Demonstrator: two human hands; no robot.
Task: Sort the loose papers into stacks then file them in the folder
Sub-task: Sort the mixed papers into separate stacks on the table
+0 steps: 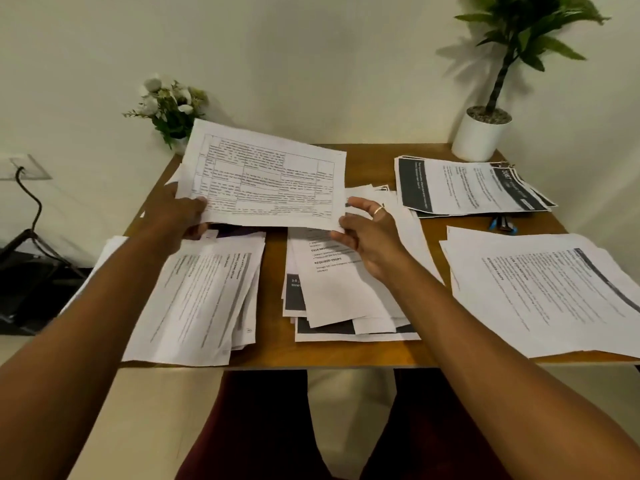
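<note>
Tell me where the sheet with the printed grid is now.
In the head view, the sheet with the printed grid is raised above the desk, left of centre, gripped by the left hand, with the right hand at its right corner.

Both bare forearms stretch forward. The left hand [181, 218] pinches a white gridded paper sheet [266, 174], thumb on top; the ringed right hand [367, 237] is spread, fingers relaxed, beside its corner.
</note>
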